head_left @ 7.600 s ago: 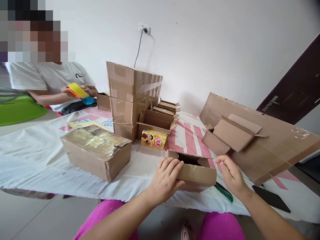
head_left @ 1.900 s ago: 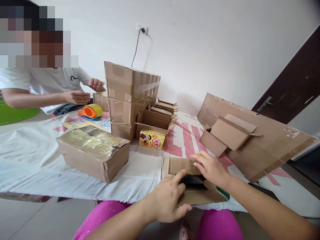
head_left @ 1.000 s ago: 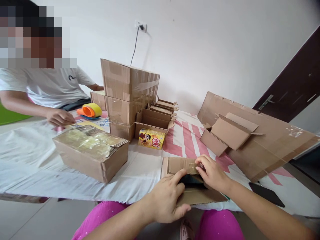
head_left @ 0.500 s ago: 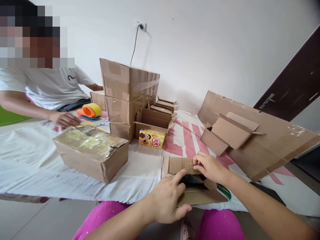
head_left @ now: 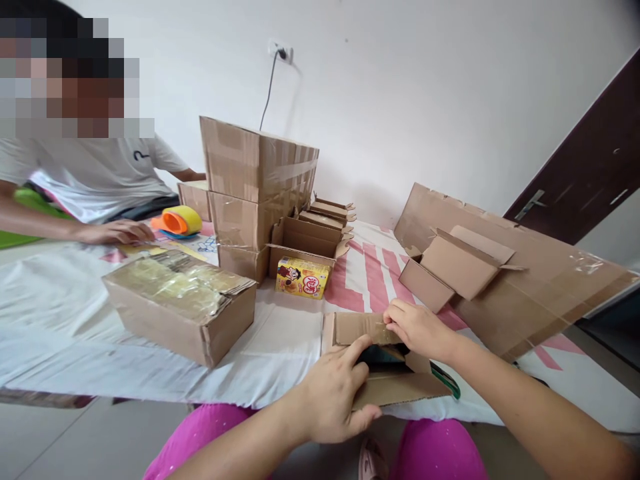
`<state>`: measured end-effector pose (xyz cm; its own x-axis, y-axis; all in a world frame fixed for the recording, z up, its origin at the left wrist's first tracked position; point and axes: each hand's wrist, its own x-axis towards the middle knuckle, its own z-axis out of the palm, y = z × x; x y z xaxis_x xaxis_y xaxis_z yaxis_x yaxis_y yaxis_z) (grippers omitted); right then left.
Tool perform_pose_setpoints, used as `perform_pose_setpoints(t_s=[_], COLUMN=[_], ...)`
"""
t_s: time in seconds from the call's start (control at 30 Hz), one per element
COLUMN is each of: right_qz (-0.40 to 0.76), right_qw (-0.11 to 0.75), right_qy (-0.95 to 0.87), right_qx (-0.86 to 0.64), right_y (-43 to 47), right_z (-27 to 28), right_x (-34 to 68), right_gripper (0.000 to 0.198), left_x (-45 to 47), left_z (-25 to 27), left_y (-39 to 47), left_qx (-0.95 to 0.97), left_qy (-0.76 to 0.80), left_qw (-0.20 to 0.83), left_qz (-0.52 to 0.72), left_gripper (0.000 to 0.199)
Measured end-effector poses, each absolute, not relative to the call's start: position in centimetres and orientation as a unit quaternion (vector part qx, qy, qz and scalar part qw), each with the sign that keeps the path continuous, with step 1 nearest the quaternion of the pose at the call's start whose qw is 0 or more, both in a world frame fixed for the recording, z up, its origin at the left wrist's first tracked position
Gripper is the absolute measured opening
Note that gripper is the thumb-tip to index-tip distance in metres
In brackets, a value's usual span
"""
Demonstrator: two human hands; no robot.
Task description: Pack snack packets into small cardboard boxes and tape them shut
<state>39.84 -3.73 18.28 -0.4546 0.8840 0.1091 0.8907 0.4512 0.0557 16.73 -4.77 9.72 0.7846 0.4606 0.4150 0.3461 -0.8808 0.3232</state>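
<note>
Right hand (head_left: pixel 417 330) pinched the taped corner of the far flap of a small open cardboard box (head_left: pixel 367 327). Left hand (head_left: pixel 335 387) had fingers spread, index on that flap's edge, thumb out over the near flap. Box sat at the counter's (head_left: pixel 283 343) near edge, something dark inside, too shaded to tell. Green object (head_left: pixel 447 381), partly hidden, lay just right of box. Beyond, a yellow snack box (head_left: pixel 303 277) stood against an open carton (head_left: pixel 313 239); tall carton stack (head_left: pixel 235 223) beside it. Tape-covered carton (head_left: pixel 227 327) was left, toward the near edge. Large cardboard sheet (head_left: pixel 530 287) leaned at right. Co-worker's hand (head_left: pixel 117 232) rested near the left edge, beside a yellow-and-orange ring (head_left: pixel 187 219).
</note>
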Motion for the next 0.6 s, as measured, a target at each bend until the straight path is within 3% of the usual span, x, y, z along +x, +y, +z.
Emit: perform_pose_setpoints(t_s=[0.43,0.6], right_qz=[-0.03,-0.085], right_qw=[-0.054,-0.123], right_qy=[-0.863,-0.86], right_qx=[-0.502,-0.487], right_y=[-2.6,-3.0], right_z=[20.2,20.1], right_x=[38.7,38.0], right_gripper=[0.008,0.009], left_x=[16.9,17.0], left_z=[10.0,10.0], left_y=[-4.9,-4.9], left_qx=[0.943,0.946], left_qy=[0.216,0.217], left_qw=[0.106,0.104], left_qz=[0.229,0.218], left_gripper=[0.044,0.041])
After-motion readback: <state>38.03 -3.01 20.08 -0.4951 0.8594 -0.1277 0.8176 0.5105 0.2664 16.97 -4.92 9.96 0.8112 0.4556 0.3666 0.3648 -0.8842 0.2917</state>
